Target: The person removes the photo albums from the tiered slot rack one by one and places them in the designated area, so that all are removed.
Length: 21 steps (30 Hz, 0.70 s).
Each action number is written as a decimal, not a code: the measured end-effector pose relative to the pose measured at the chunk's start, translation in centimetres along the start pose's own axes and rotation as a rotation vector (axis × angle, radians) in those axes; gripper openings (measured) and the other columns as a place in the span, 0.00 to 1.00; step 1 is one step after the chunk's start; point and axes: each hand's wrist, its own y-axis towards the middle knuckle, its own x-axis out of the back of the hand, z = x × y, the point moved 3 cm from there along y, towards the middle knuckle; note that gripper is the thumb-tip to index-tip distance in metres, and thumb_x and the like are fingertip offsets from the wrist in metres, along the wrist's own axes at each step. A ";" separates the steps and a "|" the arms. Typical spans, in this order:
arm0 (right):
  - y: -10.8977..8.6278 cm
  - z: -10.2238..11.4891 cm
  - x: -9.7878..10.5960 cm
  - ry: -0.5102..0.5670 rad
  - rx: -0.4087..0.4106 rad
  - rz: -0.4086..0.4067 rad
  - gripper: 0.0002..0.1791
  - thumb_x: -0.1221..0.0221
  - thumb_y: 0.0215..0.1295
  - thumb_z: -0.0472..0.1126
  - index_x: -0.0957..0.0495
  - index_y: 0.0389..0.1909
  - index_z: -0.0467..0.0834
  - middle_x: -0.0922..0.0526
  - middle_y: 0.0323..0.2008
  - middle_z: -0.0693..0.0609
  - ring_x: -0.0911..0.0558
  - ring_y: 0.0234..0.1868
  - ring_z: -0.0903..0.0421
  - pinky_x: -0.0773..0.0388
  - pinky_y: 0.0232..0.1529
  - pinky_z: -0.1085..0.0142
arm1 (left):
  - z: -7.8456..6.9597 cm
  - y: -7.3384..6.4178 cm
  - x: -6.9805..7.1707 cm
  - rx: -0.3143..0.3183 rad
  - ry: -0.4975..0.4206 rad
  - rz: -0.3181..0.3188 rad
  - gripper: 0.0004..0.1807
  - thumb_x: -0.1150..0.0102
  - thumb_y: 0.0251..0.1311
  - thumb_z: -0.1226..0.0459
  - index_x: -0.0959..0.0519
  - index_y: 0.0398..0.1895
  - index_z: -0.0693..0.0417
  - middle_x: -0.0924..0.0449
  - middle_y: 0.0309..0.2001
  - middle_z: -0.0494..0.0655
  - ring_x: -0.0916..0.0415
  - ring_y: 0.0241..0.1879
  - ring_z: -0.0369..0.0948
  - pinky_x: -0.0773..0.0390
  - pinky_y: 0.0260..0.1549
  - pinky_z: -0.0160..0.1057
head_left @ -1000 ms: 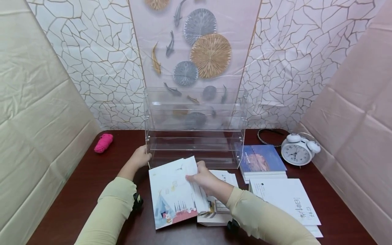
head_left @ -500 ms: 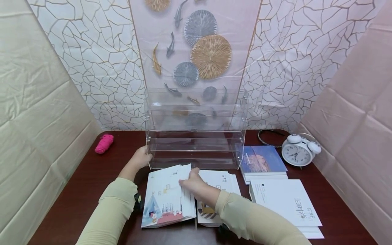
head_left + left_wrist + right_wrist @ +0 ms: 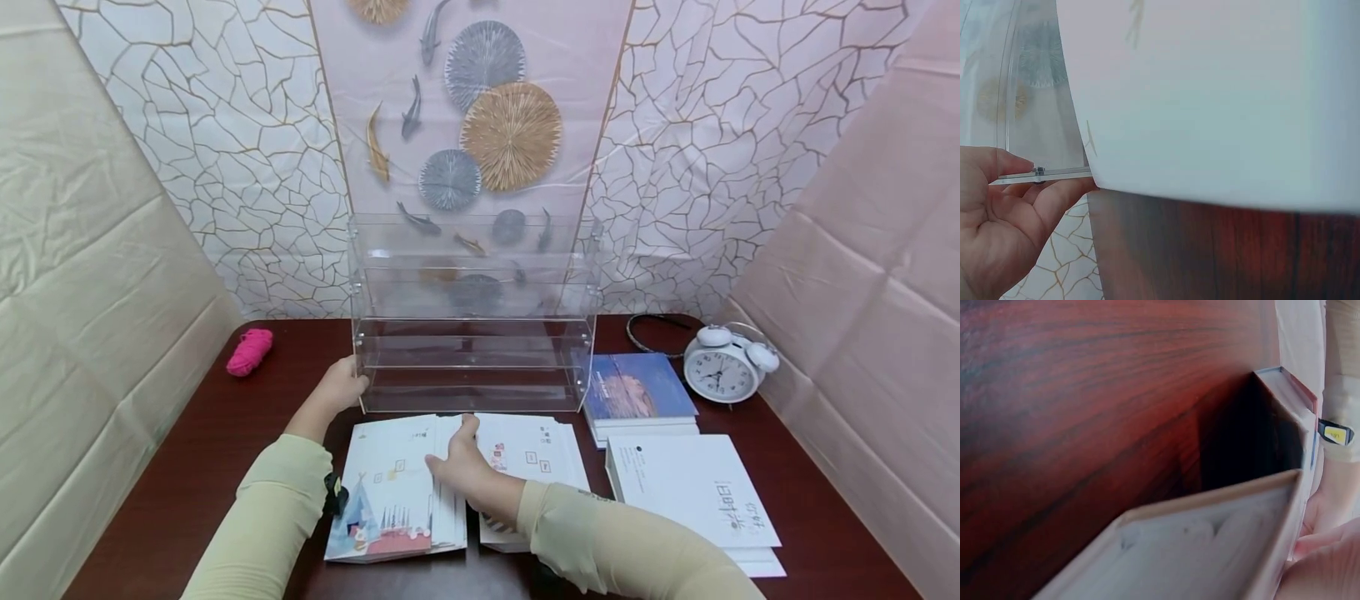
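My left hand (image 3: 341,385) pinches the left side panel of a clear acrylic shelf (image 3: 472,377); in the left wrist view its thumb and fingers are on both faces of the panel (image 3: 1063,173), near a small bolt. My right hand (image 3: 468,467) grips the right edge of a white book with a blue tent picture (image 3: 382,467), thumb on the cover. The book lies low in front of the shelf, and its white cover (image 3: 1210,112) fills much of the left wrist view. Under the right forearm is a second white book (image 3: 536,458), partly hidden.
To the right lie a blue book (image 3: 637,387) on another book and a white book (image 3: 693,492) stacked on more pages. A white alarm clock (image 3: 720,367) and a dark cord loop (image 3: 637,337) stand behind them. Pink yarn (image 3: 250,352) is at the far left of the table.
My right hand has moved left and down with the tent book, turning it straighter and uncovering more of the second white book. My left hand stays on the shelf panel.
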 end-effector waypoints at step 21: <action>-1.7 0.1 -0.6 -0.226 0.040 0.065 0.48 0.37 0.51 0.30 0.57 0.67 0.31 0.55 0.64 0.26 0.55 0.67 0.32 0.55 0.65 0.45 | 0.1 0.1 0.1 0.030 0.004 0.012 0.27 0.62 0.66 0.73 0.45 0.68 0.68 0.36 0.61 0.66 0.34 0.57 0.55 0.24 0.44 0.50</action>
